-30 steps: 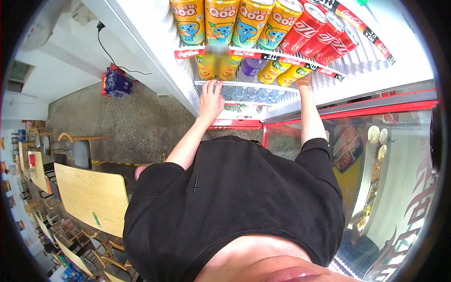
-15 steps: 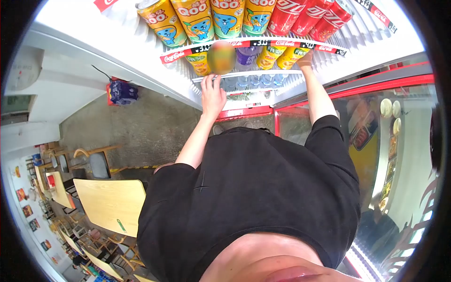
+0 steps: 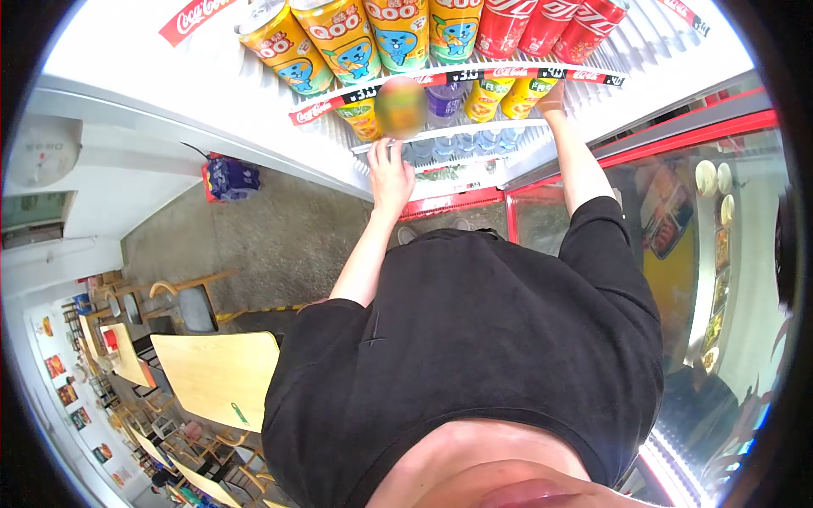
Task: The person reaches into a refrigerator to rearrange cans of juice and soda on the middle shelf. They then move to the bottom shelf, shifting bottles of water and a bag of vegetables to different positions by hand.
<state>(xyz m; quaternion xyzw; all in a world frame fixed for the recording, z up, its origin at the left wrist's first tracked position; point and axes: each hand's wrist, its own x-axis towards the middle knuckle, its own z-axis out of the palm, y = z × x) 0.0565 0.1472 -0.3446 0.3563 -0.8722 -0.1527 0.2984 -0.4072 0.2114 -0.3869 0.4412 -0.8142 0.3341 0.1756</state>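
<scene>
My left hand point(image 3: 391, 178) reaches up to the front edge of the lower fridge shelf point(image 3: 461, 129), its fingertips touching the edge with fingers slightly apart. Just above them stand a yellow drink point(image 3: 362, 120) and a blurred round patch that hides what is behind it. My right hand point(image 3: 554, 98) is inside the same shelf at its right end, beside a yellow drink bottle point(image 3: 527, 97). The upper shelf's price strip covers its fingers, so I cannot see whether it grips the bottle. A purple drink point(image 3: 445, 100) and another yellow bottle point(image 3: 487, 100) stand between my hands.
On the upper shelf are several orange Qoo cans point(image 3: 398, 34) and red Coca-Cola cans point(image 3: 555, 25). Clear bottles point(image 3: 466, 144) sit lower down. The glass door point(image 3: 652, 212) stands open at right. Left are a dark blue package point(image 3: 233, 178), a wooden table point(image 3: 212, 372) and chairs point(image 3: 196, 306).
The whole view has shifted a little to the right and tilted slightly. Both hands stay at about the same places on the lower shelf.
</scene>
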